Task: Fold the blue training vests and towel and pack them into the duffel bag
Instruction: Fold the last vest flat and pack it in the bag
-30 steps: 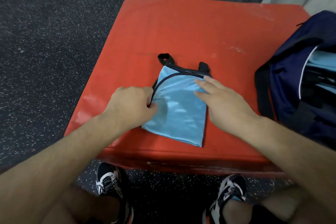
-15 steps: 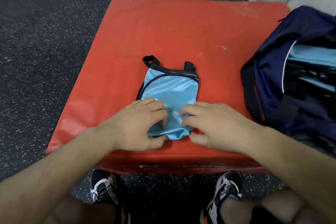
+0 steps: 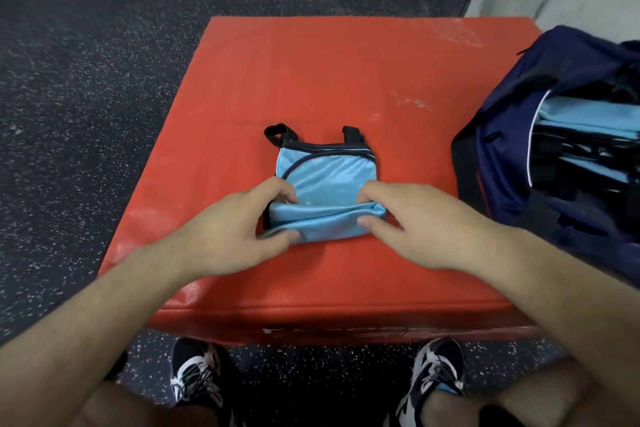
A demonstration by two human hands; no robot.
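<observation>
On the red padded block: I see the blue training vest lying flat toward the 6 o'clock edge, with its black straps pointing to 12 o'clock.
Lifted hem: it runs from 9 to 3 o'clock, raised off the block between my two grips.
Left hand: it pinches the hem's 9 o'clock end, thumb beneath and fingers on top.
Right hand: it pinches the 3 o'clock end the same way.
Cloth from grip: the flat part of the vest lies at 12 o'clock from both hands. I judge the hem should travel toward the straps.
Duffel bag: it sits at 3 o'clock from the vest, well apart, with its mouth open. Light blue folded cloth shows inside.
Nearer hand: the right hand lies between vest and bag, so I judge it better placed for the transfer.
</observation>
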